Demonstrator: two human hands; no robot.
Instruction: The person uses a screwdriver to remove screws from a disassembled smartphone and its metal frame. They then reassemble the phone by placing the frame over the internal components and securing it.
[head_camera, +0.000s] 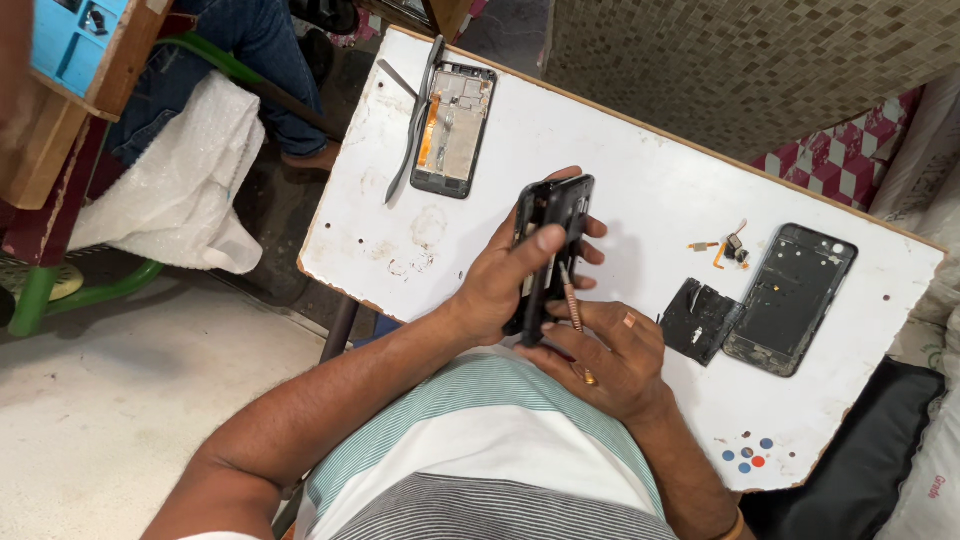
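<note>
My left hand (505, 275) grips a black phone frame (553, 215), held on edge over the white board (640, 180), thumb across its face. My right hand (605, 355) holds a thin copper-coloured screwdriver (570, 300) with its tip against the frame's lower edge. Two rings show on the right hand. An opened phone body with an orange flex cable (453, 130) lies at the board's far left. A black back housing (790, 298) lies at the right, next to a black panel piece (697, 318).
Grey tweezers and a curved strip (412, 120) lie beside the far-left phone. Small loose parts (728, 245) sit near the right housing. Coloured dots (748, 460) mark the board's near right corner. Another person's jeans-clad legs (250, 50) and a white bag (185, 170) are at upper left.
</note>
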